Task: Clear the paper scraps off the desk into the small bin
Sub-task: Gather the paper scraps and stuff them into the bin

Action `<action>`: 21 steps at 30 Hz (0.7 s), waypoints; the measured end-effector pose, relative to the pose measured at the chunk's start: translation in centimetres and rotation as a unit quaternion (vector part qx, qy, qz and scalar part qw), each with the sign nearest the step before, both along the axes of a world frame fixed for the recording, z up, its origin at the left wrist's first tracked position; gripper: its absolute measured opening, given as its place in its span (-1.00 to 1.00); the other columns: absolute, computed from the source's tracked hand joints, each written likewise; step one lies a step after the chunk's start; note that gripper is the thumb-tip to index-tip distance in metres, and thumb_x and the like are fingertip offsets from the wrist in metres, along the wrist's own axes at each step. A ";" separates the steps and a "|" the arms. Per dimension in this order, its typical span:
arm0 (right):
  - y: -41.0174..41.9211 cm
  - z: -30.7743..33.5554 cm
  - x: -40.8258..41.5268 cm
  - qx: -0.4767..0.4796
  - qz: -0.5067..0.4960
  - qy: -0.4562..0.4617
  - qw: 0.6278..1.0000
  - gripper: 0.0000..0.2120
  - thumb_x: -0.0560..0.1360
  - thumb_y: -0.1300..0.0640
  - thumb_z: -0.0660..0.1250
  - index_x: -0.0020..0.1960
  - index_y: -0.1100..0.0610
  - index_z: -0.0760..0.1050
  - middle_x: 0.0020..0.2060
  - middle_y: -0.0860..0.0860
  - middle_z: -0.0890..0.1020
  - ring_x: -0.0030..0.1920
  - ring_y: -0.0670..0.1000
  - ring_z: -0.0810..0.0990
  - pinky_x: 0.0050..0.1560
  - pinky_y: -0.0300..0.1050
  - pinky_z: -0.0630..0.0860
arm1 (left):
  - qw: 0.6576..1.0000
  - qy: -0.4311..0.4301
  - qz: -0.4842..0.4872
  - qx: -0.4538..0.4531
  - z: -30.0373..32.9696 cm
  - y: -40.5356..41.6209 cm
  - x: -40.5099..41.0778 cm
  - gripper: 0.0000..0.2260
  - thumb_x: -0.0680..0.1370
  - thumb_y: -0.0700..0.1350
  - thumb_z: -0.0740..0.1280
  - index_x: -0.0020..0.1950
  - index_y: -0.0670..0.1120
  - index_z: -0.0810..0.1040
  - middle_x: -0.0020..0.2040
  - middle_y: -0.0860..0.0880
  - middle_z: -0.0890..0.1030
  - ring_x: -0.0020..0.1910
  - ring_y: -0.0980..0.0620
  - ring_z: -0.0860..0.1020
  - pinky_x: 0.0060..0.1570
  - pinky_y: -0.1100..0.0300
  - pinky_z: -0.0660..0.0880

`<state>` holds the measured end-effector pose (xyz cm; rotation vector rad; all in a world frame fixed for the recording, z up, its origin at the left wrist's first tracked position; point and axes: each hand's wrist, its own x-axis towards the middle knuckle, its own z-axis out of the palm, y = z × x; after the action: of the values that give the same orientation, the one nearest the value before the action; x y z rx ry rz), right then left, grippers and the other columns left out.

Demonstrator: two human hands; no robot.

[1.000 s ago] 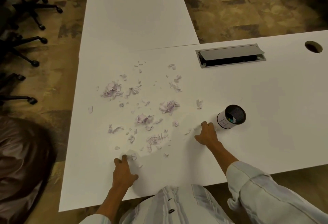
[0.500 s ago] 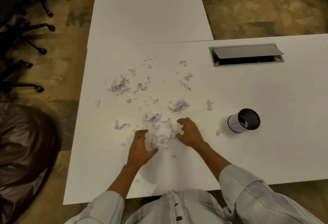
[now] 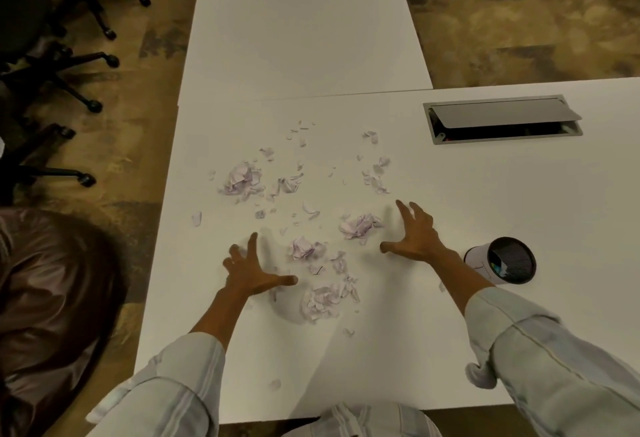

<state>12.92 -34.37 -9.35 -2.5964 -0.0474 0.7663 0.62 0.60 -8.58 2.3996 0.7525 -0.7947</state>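
Observation:
Several pale lilac paper scraps lie scattered over the white desk (image 3: pixel 519 201). A gathered heap (image 3: pixel 323 301) sits nearest me, between my forearms. Crumpled wads lie at the middle (image 3: pixel 304 248), at the right (image 3: pixel 360 225) and at the far left (image 3: pixel 242 178). My left hand (image 3: pixel 249 270) rests on the desk left of the scraps, fingers spread, holding nothing. My right hand (image 3: pixel 415 237) is spread open right of the wads, also holding nothing. The small bin (image 3: pixel 502 260), white with a dark inside, lies tipped on its side just right of my right wrist.
A grey cable hatch (image 3: pixel 502 118) with its flap raised is set into the desk at the back right. A second white desk (image 3: pixel 301 21) joins on behind. Office chair bases (image 3: pixel 69 56) stand on the carpet to the left, and a shiny brown bag (image 3: pixel 45 315) sits beside the desk's left edge.
Both hands swept inward, pushing scraps into a heap near me, then spread apart and reached further out over the desk. The camera shifted left.

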 end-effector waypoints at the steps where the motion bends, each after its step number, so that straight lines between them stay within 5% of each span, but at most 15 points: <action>1: 0.7 -0.1 0.0 0.003 0.018 -0.012 1.000 0.09 0.25 -0.25 0.51 0.56 -0.08 -0.08 0.56 0.09 -0.01 0.53 0.21 -0.04 0.44 0.32 0.16 | 0.999 -0.004 -0.034 0.002 -0.1 -0.4 0.2 0.32 0.01 0.46 0.48 0.53 0.14 -0.22 0.53 -0.28 -0.11 0.50 -0.37 -0.05 0.44 -0.29 0.04; 6: 4.6 0.3 -0.9 0.030 0.169 -0.037 0.985 0.08 0.22 -0.29 0.51 0.56 -0.05 0.01 0.55 0.09 0.11 0.52 0.16 0.07 0.45 0.25 0.21 | 0.979 -0.054 -0.198 -0.014 -0.4 -3.1 0.7 0.27 0.05 0.48 0.45 0.54 0.13 -0.19 0.54 -0.28 -0.08 0.53 -0.27 -0.09 0.48 -0.21 0.02; 13: 7.8 0.6 -5.6 -0.016 0.335 -0.030 0.942 0.19 0.16 -0.48 0.40 0.56 -0.02 -0.05 0.57 0.11 0.01 0.54 0.16 0.00 0.49 0.23 0.14 | 0.926 -0.048 -0.372 -0.037 -0.7 -7.0 -1.4 0.22 0.17 0.34 0.51 0.53 0.10 -0.26 0.56 -0.21 -0.23 0.54 -0.20 -0.24 0.54 -0.11 -0.13; 17: 8.4 -0.4 -10.2 -0.025 0.302 -0.027 0.952 0.15 0.17 -0.46 0.40 0.56 -0.04 -0.04 0.56 0.14 0.01 0.53 0.19 0.02 0.47 0.21 0.15 | 0.929 -0.064 -0.364 -0.005 -1.5 -8.4 -4.2 -0.01 0.36 0.25 0.43 0.55 0.10 -0.18 0.58 -0.19 -0.15 0.56 -0.18 -0.14 0.53 -0.09 0.02; 21: 9.0 -1.6 -14.3 -0.020 0.258 -0.066 0.964 -0.19 0.38 -0.15 0.44 0.51 -0.03 0.14 0.53 0.18 0.13 0.49 0.24 0.14 0.39 0.15 0.31 | 0.952 -0.122 -0.280 -0.021 -1.5 -9.6 -6.6 -0.38 0.59 0.03 0.25 0.55 0.08 0.01 0.57 -0.13 0.07 0.54 -0.10 0.09 0.43 0.08 0.30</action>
<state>-1.38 -25.34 -10.98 -2.6956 -0.7820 0.7622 -5.96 -9.04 -10.05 2.6341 -0.0563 -0.6856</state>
